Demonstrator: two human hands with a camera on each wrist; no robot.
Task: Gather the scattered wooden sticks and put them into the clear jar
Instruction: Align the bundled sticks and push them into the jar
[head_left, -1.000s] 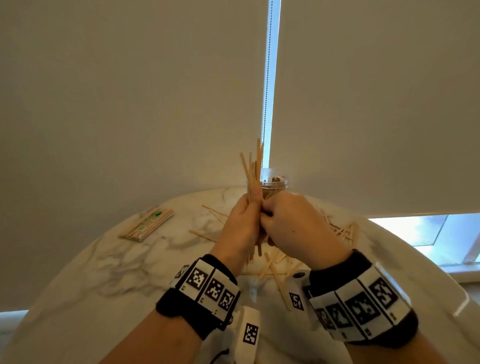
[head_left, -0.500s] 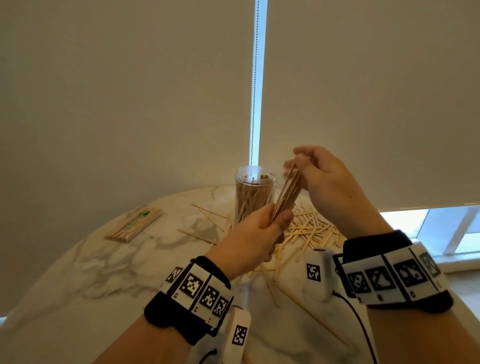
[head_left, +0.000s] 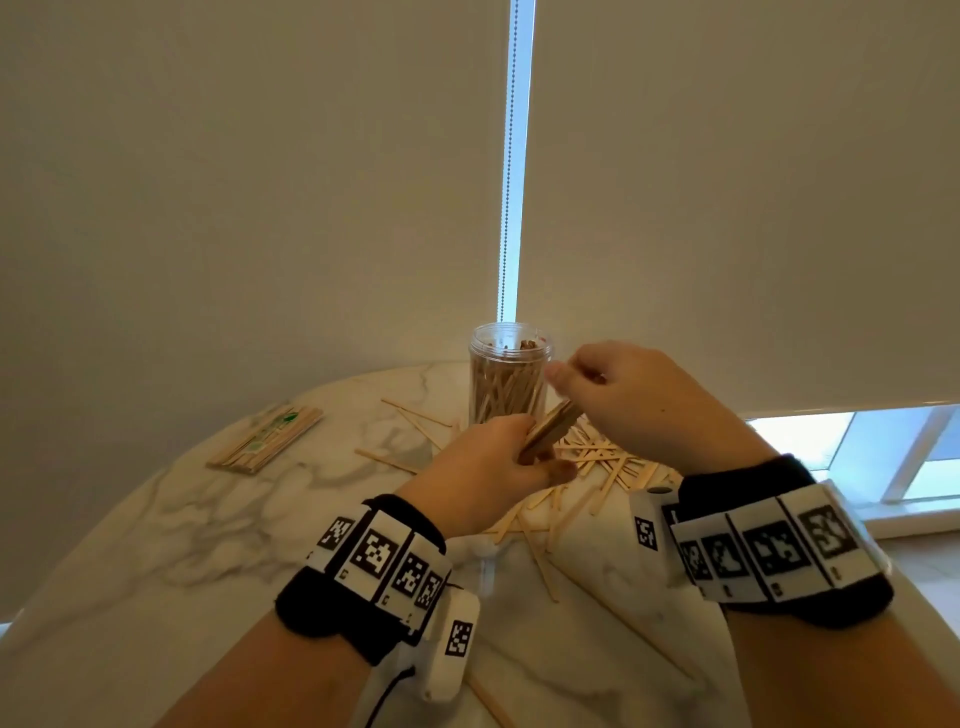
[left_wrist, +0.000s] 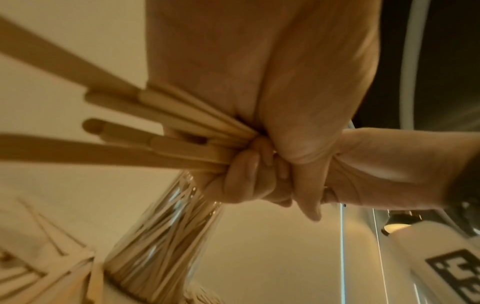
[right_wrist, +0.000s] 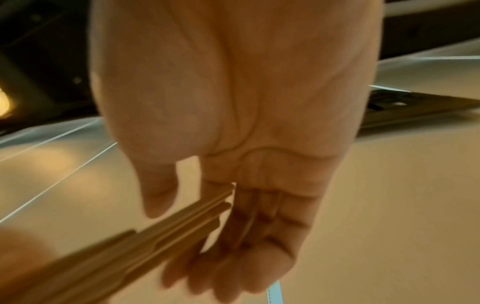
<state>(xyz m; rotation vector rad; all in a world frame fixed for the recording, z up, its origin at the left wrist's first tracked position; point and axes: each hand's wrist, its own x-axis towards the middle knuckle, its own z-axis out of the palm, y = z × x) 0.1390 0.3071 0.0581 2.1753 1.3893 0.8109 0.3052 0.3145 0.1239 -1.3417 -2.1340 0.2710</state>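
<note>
The clear jar (head_left: 508, 384) stands at the table's far edge, packed with wooden sticks. Just in front of it my left hand (head_left: 511, 449) grips a bundle of sticks (head_left: 551, 430) that slants up to the right. In the left wrist view my left hand's fingers (left_wrist: 246, 176) curl tightly round the bundle (left_wrist: 168, 127), with the jar (left_wrist: 161, 246) below. My right hand (head_left: 569, 376) is beside the jar. Its fingers (right_wrist: 246, 246) are nearly straight, and the bundle's upper ends (right_wrist: 202, 209) touch their base. Loose sticks (head_left: 602, 457) lie scattered beneath both hands.
A flat packet of sticks (head_left: 265, 441) lies at the left of the round marble table (head_left: 156, 545). A few single sticks (head_left: 415, 413) lie left of the jar. Roller blinds hang close behind the table, with a bead cord (head_left: 506, 208) in the gap.
A second ago both hands clasped the bundle upright. The right hand then moved to its top end, and both hands have lowered the slanted bundle beside the jar.
</note>
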